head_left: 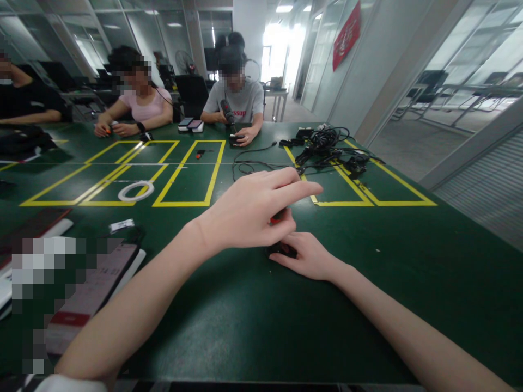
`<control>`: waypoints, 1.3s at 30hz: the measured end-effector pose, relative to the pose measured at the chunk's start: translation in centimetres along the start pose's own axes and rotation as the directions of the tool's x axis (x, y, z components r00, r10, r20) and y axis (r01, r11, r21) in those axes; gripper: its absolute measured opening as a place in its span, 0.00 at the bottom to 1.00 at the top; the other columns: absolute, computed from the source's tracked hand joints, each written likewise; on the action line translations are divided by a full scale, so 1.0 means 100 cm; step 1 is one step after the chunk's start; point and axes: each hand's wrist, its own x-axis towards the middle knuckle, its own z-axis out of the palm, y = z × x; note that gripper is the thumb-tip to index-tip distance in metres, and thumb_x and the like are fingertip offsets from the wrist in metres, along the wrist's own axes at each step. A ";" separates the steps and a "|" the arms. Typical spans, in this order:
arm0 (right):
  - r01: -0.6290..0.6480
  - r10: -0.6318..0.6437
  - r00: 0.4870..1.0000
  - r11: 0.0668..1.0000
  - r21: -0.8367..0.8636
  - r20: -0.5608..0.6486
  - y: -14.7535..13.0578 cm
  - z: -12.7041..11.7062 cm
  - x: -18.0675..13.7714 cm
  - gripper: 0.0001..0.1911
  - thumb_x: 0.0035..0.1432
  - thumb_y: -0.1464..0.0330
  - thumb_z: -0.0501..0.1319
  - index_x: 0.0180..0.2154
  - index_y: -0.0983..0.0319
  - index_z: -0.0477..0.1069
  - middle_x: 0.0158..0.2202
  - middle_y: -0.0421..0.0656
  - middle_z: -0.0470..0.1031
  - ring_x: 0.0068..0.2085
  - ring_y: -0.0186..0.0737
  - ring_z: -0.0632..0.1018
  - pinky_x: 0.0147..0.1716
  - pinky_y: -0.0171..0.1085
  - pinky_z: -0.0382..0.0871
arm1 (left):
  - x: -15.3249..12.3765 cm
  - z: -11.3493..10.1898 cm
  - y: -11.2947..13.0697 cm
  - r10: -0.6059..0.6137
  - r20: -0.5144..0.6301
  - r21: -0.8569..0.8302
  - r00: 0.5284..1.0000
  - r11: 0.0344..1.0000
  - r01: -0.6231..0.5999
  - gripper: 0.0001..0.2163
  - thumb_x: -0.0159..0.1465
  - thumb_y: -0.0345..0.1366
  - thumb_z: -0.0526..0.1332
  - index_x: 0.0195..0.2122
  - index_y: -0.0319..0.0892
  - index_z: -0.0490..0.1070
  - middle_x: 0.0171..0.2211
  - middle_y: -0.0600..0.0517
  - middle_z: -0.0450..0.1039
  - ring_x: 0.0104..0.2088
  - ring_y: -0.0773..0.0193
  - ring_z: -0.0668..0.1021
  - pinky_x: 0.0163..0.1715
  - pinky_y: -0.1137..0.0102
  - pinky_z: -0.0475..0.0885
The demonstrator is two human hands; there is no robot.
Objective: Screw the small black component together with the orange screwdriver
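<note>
My left hand (253, 209) reaches across the middle of the table above my right hand. Its thumb and lower fingers are closed round a small red-and-black object (278, 218), mostly hidden by the fingers. Its index finger points out to the right. Just below, my right hand (306, 255) grips a dark, rounded object (281, 250) low over the green table (229, 316). Both hands cover much of that object, so its exact kind does not show.
Yellow tape outlines (182, 204) mark the table. A white tape roll (136, 190) lies left; tangled black cables (324, 142) lie at back right. Phone-like devices (92, 296) stand at near left. Opposite, a person (235, 100) holds a power screwdriver (227, 111); others sit further left.
</note>
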 end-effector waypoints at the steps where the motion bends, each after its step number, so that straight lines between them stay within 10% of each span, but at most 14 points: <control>1: -0.001 0.001 1.000 1.000 -0.004 0.003 0.000 0.000 0.000 0.16 0.68 0.58 0.63 0.32 0.60 0.69 0.29 0.41 0.74 0.29 0.39 0.73 0.30 0.36 0.59 | 0.000 0.000 0.000 -0.004 -0.001 0.002 1.000 1.000 0.004 0.19 0.68 0.27 0.53 0.60 0.41 0.70 0.48 0.45 0.75 0.41 0.63 0.79 0.40 0.71 0.74; 39: 0.001 -0.001 1.000 1.000 0.009 -0.002 0.001 0.001 0.000 0.13 0.67 0.60 0.64 0.33 0.61 0.70 0.28 0.40 0.73 0.28 0.38 0.72 0.29 0.35 0.59 | -0.002 -0.002 0.003 -0.038 0.022 -0.014 0.999 0.999 0.039 0.24 0.66 0.28 0.55 0.64 0.43 0.68 0.53 0.47 0.75 0.40 0.66 0.80 0.35 0.75 0.74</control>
